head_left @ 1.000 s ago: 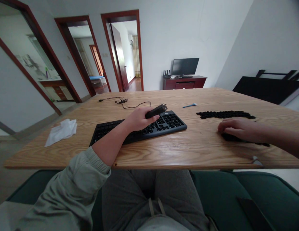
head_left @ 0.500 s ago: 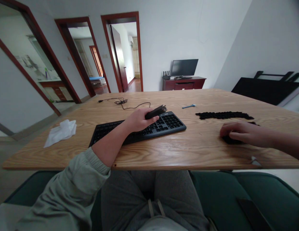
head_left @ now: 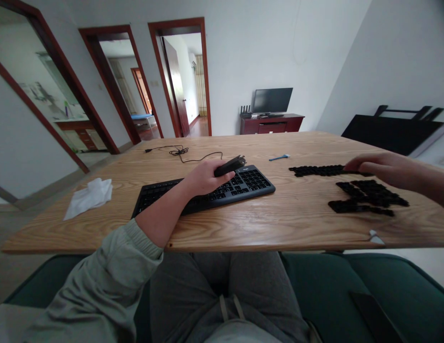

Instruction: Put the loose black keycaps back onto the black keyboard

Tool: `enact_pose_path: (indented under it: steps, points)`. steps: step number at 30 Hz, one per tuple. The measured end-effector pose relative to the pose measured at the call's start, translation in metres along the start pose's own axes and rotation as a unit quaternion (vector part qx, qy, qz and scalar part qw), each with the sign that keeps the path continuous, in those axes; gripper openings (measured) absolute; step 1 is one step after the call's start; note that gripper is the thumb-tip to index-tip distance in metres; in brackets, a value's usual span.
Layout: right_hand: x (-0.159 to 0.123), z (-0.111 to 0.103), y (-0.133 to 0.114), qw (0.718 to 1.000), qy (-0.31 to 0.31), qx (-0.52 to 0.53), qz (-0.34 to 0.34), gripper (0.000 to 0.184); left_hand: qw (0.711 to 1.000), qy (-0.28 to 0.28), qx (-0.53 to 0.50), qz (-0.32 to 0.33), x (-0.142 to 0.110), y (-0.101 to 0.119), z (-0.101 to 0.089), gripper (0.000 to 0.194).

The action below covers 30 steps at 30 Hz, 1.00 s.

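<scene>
A black keyboard (head_left: 243,188) lies slanted on the wooden table (head_left: 264,224). My left hand (head_left: 202,178) rests on its middle, closed around a dark stick-shaped tool (head_left: 231,165) that points up to the right. My right hand (head_left: 381,166) hovers over the right side of the table, fingers stretched flat and together, its tips at the far row of loose black keycaps (head_left: 320,170). A second pile of black keycaps (head_left: 366,196) lies uncovered just in front of that hand.
A crumpled white tissue (head_left: 88,197) lies at the table's left. A black cable (head_left: 182,152) and a small blue tool (head_left: 279,157) lie at the back. A small white scrap (head_left: 375,236) sits near the front right edge. A dark phone (head_left: 375,317) lies on the green seat.
My right hand has lifted off the near keycap pile and moved back and right toward the far row, uncovering the pile. The left hand with the tool has stayed put.
</scene>
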State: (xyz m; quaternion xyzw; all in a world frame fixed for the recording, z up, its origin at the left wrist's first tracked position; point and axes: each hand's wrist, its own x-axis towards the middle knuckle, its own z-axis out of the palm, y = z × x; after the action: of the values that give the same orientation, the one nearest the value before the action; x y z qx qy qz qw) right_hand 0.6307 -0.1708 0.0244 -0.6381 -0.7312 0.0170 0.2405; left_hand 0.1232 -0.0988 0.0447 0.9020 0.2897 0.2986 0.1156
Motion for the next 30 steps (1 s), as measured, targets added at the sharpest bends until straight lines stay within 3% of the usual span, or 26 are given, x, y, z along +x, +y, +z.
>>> enact_pose_path:
  steps: [5,9,14,23,30]
  points:
    - [0.005,0.010,0.029,1.000,-0.011,-0.001,0.018,0.028,1.000,0.000,0.004,0.006,0.000,0.000,-0.001,0.035]
    - [0.004,0.025,0.030,0.999,-0.045,0.028,-0.004,0.022,1.000,-0.003,0.011,0.004,0.000,-0.001,0.000,0.036]
    - [0.004,0.025,0.029,0.996,-0.081,0.033,-0.006,0.017,1.000,-0.002,0.010,0.004,0.001,-0.002,0.001,0.035]
    - [-0.003,0.027,0.026,0.997,-0.078,0.018,0.018,0.026,1.000,-0.005,0.004,0.008,0.000,0.000,-0.001,0.033]
    - [0.001,0.002,0.062,0.998,0.002,0.009,0.058,0.026,1.000,-0.005,0.006,-0.002,0.001,-0.003,0.001,0.036]
